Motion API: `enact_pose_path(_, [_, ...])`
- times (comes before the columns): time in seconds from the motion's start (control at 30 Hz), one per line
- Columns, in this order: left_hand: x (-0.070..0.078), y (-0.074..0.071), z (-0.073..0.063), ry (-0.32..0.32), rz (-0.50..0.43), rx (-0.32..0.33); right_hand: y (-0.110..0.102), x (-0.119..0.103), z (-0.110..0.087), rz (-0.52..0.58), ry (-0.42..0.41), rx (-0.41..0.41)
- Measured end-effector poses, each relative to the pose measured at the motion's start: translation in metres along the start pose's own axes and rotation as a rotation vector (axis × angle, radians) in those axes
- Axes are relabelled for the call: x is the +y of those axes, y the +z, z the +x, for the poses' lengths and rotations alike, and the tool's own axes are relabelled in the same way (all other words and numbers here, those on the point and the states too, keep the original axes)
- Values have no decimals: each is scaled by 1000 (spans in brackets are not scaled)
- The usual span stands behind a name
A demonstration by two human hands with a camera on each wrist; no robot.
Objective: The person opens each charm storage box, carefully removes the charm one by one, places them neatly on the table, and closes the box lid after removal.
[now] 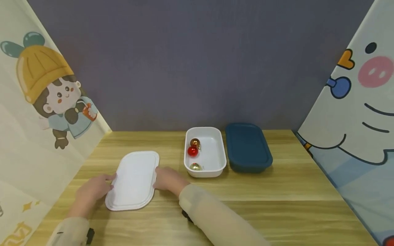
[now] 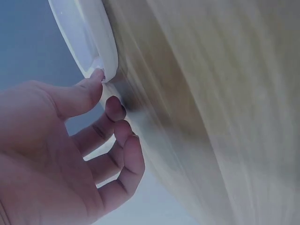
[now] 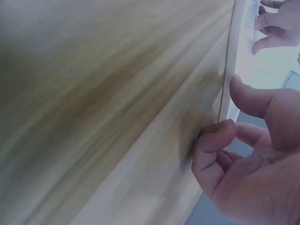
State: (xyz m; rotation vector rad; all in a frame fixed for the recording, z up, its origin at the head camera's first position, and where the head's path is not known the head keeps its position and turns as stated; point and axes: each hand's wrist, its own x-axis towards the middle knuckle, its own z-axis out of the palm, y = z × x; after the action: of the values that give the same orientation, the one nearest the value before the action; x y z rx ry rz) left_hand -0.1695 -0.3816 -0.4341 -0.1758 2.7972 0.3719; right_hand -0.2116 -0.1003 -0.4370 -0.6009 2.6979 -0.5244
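A white rounded lid [image 1: 132,181] lies low over the wooden table at left, with a hand at each long side. My left hand [image 1: 92,189] holds its left edge; in the left wrist view the thumb tip meets the rim [image 2: 108,51] while the other fingers curl loosely beside it. At the opposite edge, my right hand [image 1: 167,179] grips with thumb and bent index finger, as the right wrist view shows. Right of the lid stands a white lidless box [image 1: 215,152] holding a red bauble [image 1: 193,151], a copper bauble [image 1: 195,142] and a gold bauble [image 1: 195,166].
Beside the white box, a dark blue lidded box [image 1: 248,147] stands at the back right of the table [image 1: 277,212]. A grey wall [image 1: 203,65] rises behind the table. Printed cartoon sheets hang on both sides.
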Motion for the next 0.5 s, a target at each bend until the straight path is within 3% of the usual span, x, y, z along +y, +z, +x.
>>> enact_pose_path(0.3, [-31, -14, 21, 49, 10, 19, 11, -17, 32, -46, 52, 42])
enact_pose_path(0.5, [-40, -17, 36, 78, -54, 72, 2, -18, 38, -130, 82, -14])
